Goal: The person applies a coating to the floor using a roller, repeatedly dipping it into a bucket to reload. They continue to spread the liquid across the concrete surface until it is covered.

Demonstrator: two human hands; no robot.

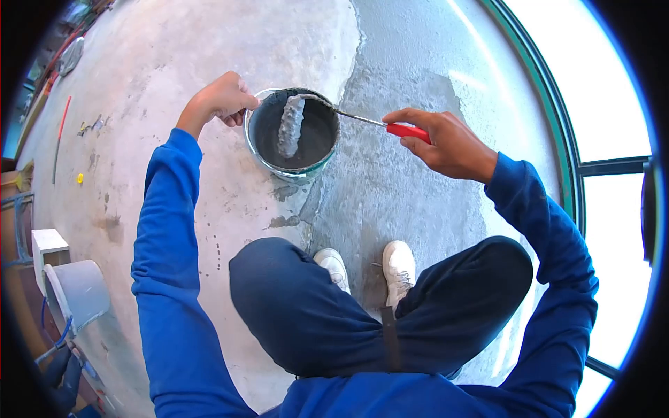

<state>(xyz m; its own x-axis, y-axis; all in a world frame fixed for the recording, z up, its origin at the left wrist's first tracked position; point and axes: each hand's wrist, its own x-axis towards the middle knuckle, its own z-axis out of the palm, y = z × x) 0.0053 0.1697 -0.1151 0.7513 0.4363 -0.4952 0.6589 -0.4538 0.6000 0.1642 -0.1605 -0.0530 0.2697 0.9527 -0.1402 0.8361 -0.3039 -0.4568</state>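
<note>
A paint roller (290, 129) with a red handle (408, 132) is in my right hand (456, 143), fingers wrapped round the grip. Its metal rod crosses the bucket's right rim. The fuzzy sleeve, coated in grey, hangs over the bucket's mouth. Dark grey liquid (317, 136) lies inside the round bucket (296, 173), which stands on the floor in front of my feet. At the bucket's upper left edge, my left hand (224, 101) is closed, thumb and fingertip pinching the pale wire handle (249, 129).
Wet grey coating (411, 104) covers the floor right of the bucket; paler floor (167, 42) lies left. A glazed green frame (568, 139) borders the right side. At left are a white bucket on its side (80, 292), a yellow piece (80, 178) and a thin red-tipped rod (63, 132).
</note>
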